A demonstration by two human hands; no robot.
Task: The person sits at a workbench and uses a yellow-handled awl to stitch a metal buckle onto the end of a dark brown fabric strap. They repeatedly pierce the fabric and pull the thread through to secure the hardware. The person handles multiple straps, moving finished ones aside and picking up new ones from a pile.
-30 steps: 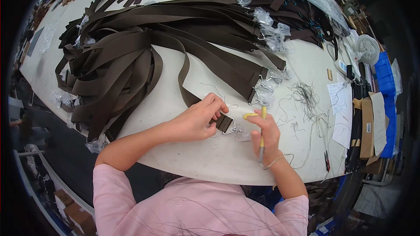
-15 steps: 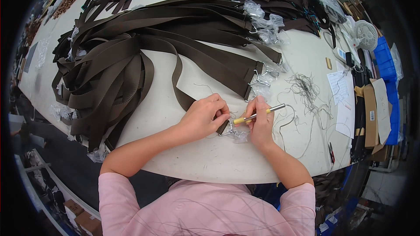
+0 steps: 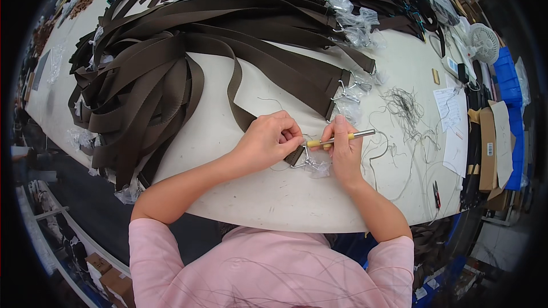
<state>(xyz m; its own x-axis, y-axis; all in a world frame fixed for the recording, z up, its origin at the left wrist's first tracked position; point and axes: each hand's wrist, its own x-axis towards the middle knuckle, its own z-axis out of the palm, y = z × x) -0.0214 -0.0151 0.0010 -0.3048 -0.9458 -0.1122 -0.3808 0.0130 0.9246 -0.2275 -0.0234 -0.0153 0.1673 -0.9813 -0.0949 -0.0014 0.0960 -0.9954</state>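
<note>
My right hand [image 3: 345, 145] grips a pen-shaped tool [image 3: 361, 134] with a metal barrel and a yellow front part, which points left toward my other fingertips. My left hand [image 3: 273, 140] is closed in a pinch over the end of a dark brown webbing strap [image 3: 295, 155]. What it pinches is too small to make out; fine dark threads show close by. A metal buckle [image 3: 305, 162] with clear plastic wrap [image 3: 321, 169] sits at that strap end, just below the tool's tip. The strap runs up and left into a large pile of brown straps [image 3: 148, 88].
More strap ends with plastic-wrapped metal hardware [image 3: 348, 94] lie beyond my hands. To the right are a tangle of loose threads [image 3: 404, 105], paper sheets [image 3: 454, 142], small snips [image 3: 436, 195], a white fan [image 3: 483, 43], a cardboard box [image 3: 488, 151] and blue bins [image 3: 514, 120].
The view has shifted slightly. The tool now lies closer to level, its tip still by my left fingertips. Both hands keep their grips.
</note>
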